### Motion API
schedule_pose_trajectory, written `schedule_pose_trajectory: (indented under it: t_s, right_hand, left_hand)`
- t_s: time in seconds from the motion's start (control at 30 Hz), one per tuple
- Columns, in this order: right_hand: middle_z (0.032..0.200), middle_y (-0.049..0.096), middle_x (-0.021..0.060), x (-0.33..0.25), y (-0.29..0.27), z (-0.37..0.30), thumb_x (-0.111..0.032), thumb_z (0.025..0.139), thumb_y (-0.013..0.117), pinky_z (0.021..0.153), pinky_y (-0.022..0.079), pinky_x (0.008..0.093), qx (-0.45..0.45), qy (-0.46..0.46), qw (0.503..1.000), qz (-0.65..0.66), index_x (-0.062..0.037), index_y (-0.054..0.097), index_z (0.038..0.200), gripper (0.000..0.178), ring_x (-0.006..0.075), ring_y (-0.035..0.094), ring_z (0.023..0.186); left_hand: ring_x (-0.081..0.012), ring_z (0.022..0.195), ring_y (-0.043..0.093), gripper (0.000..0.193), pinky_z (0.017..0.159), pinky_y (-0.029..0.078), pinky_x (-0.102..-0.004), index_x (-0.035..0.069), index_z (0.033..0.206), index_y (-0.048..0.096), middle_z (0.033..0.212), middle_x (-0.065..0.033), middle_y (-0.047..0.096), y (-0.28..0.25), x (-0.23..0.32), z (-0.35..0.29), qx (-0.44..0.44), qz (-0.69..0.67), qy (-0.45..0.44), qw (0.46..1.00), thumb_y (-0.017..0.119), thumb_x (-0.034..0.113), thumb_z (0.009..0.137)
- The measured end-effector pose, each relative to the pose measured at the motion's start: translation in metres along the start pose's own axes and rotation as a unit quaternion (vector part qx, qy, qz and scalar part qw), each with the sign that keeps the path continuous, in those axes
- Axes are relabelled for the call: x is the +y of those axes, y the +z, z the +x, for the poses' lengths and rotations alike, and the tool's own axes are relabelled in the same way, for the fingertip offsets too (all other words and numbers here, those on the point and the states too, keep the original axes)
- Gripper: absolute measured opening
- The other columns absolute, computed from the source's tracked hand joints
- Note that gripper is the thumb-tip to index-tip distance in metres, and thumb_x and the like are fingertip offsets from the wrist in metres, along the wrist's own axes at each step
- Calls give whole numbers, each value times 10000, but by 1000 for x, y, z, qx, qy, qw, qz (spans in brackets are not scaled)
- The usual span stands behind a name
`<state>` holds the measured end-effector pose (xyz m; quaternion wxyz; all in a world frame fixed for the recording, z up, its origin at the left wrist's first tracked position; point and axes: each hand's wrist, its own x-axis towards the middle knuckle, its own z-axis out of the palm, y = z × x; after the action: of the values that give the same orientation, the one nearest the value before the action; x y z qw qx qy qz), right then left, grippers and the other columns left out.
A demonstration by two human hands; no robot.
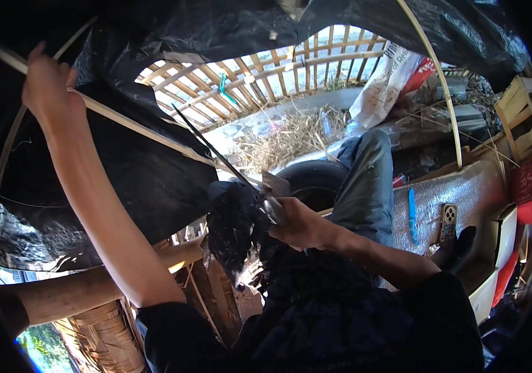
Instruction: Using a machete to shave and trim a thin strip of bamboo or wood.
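Raised at the upper left, my left hand (53, 87) is closed around a long pale bamboo strip (135, 124). The strip slopes down from there toward my lap, its lower end near a dark, torn covering (235, 224) over my left leg. My right hand (306, 225), low in the middle, grips the handle of a long knife (225, 156). Its dark, narrow blade points up and to the left, crossing the strip close to its lower end. I cannot tell whether blade and strip touch. My fingers hide part of the knife's handle.
Black plastic sheeting (123, 180) hangs at the left and overhead. Beyond my legs are dry straw (284, 140), a tyre (312, 180), a bamboo slat fence (266, 78) and a white sack (381, 93). A blue tool (412, 211) and a phone (448, 219) lie on a silvery sheet (477, 183).
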<state>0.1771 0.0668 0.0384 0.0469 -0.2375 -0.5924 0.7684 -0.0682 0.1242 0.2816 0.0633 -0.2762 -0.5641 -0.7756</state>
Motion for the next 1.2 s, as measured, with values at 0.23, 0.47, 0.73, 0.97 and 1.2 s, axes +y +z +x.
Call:
schedule_pose_trajectory:
  t_s: [0.23,0.47,0.73,0.97,1.2]
  right_hand:
    - [505,487,34,-5,-10,-12,-60,758,554,337,341,252,7,-58,996,71,31,483,876,165,113,479,377]
    - [517,488,28,14,-15,-7,-61,770,569,335,341,245,11,-43,996,73,29,473,923,201,105,469,373]
    - [513,484,22,-39,-55,-4,-60,791,544,326,338,244,-32,-55,997,36,4,489,852,103,87,450,362]
    - [546,470,-9,-13,-73,17,-108,788,566,372,352,226,-95,181,975,-83,-22,496,810,113,72,433,428]
    - [504,404,-29,-45,-104,6,-77,775,560,318,282,217,-71,54,995,42,-44,443,767,122,61,367,364]
  left_hand:
    - [-104,520,366,417,518,345,-235,129,625,399,589,5,389,-13,-19,-6,-259,-109,-136,950,646,417,801]
    - [-52,420,238,392,461,238,-217,125,621,418,485,57,280,-6,-24,-9,-233,-60,-103,965,649,382,806]
    - [-45,402,206,308,429,204,-206,133,598,385,484,61,224,-5,-24,-16,-178,-65,-102,977,584,155,831]
    - [-65,390,225,265,424,220,-231,109,569,392,461,36,258,13,-22,-32,-173,-58,-83,980,594,122,739]
    - [-55,388,220,264,421,206,-228,115,584,394,471,47,250,12,-22,-31,-156,-67,-68,983,574,98,777]
